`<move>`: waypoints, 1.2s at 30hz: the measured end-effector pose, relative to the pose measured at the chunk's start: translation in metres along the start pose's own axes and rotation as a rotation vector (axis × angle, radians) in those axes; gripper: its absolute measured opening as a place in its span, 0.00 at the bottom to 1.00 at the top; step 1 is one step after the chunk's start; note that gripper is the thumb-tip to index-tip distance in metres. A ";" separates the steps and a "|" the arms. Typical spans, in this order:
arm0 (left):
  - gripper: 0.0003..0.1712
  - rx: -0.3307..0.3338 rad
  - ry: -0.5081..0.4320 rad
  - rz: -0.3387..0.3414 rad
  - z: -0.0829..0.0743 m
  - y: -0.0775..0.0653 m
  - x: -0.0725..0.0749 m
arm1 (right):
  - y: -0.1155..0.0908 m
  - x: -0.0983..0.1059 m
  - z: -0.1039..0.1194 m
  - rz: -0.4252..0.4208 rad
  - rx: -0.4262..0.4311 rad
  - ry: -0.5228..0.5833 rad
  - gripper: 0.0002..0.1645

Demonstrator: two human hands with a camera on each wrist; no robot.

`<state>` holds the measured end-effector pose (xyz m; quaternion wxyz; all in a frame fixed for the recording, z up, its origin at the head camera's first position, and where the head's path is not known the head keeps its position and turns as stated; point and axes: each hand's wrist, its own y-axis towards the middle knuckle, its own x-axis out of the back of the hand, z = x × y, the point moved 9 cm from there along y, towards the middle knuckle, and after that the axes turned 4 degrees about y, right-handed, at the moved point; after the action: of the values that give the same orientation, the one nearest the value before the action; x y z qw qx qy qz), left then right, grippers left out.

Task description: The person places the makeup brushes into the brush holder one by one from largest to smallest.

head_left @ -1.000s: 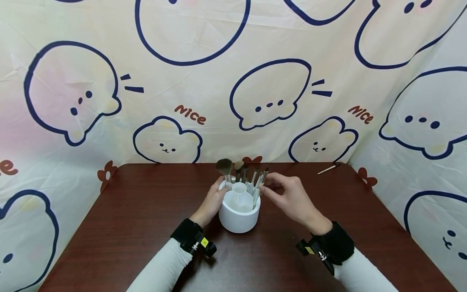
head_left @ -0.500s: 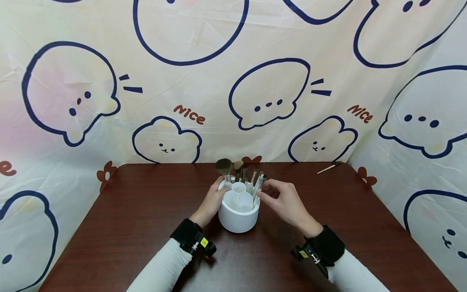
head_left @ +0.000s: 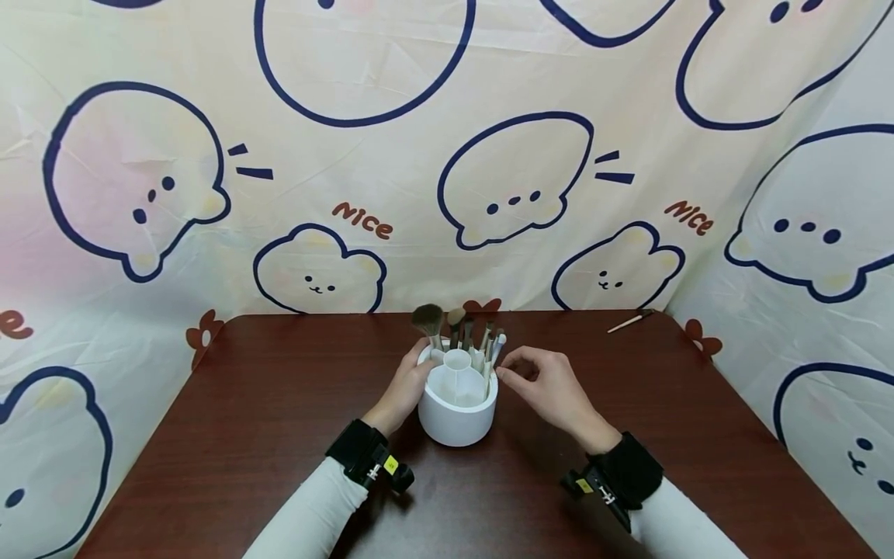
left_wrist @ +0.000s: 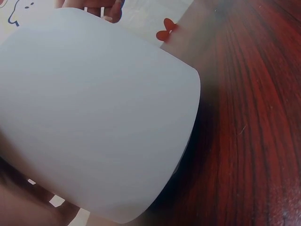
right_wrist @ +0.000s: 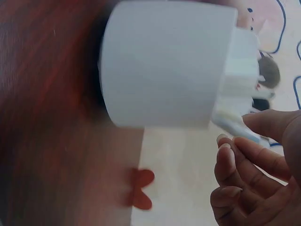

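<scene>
A round white divided brush holder (head_left: 457, 419) stands on the table with several makeup brushes upright in its compartments. My left hand (head_left: 407, 384) grips its left side, thumb over the rim. In the left wrist view the holder's smooth wall (left_wrist: 103, 108) covers most of the hand. My right hand (head_left: 548, 387) is at the right rim, thumb and forefinger pinching a pale makeup brush (right_wrist: 233, 126) that leans outward there. A large fluffy brush (head_left: 428, 318) sticks up at the holder's back left. The front compartments (head_left: 454, 380) show no brushes.
A thin brush (head_left: 628, 321) lies on the dark wooden table (head_left: 293, 388) near its far right corner. Patterned cloth (head_left: 405, 171) hangs behind the table and along its sides.
My right hand has moved down and slightly left, and the dark tip near its fingers has dropped out of sight. The left hand and the holder stay in place.
</scene>
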<state>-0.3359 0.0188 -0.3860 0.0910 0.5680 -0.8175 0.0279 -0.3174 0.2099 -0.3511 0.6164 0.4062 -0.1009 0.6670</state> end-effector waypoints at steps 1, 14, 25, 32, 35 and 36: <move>0.33 0.004 -0.001 0.001 0.001 0.001 0.000 | 0.000 0.005 -0.001 -0.008 0.006 -0.009 0.03; 0.33 -0.003 -0.007 -0.016 0.038 0.023 0.002 | 0.012 0.090 -0.085 -0.073 -0.094 -0.219 0.16; 0.29 -0.059 -0.013 0.000 0.029 0.022 0.005 | 0.041 0.106 -0.217 0.145 -0.352 -0.346 0.24; 0.30 -0.026 0.000 0.025 0.002 0.005 0.003 | 0.052 0.087 -0.261 0.352 -0.388 -0.419 0.34; 0.31 -0.027 -0.005 0.026 0.003 0.006 0.003 | 0.054 0.082 -0.276 0.389 -0.418 -0.415 0.36; 0.30 -0.028 -0.006 0.029 0.004 0.007 0.003 | 0.054 0.081 -0.279 0.402 -0.427 -0.413 0.36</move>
<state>-0.3435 0.0182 -0.3888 0.0959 0.5548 -0.8263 0.0162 -0.4751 0.4353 -0.4588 0.5106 0.3663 -0.4382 0.6427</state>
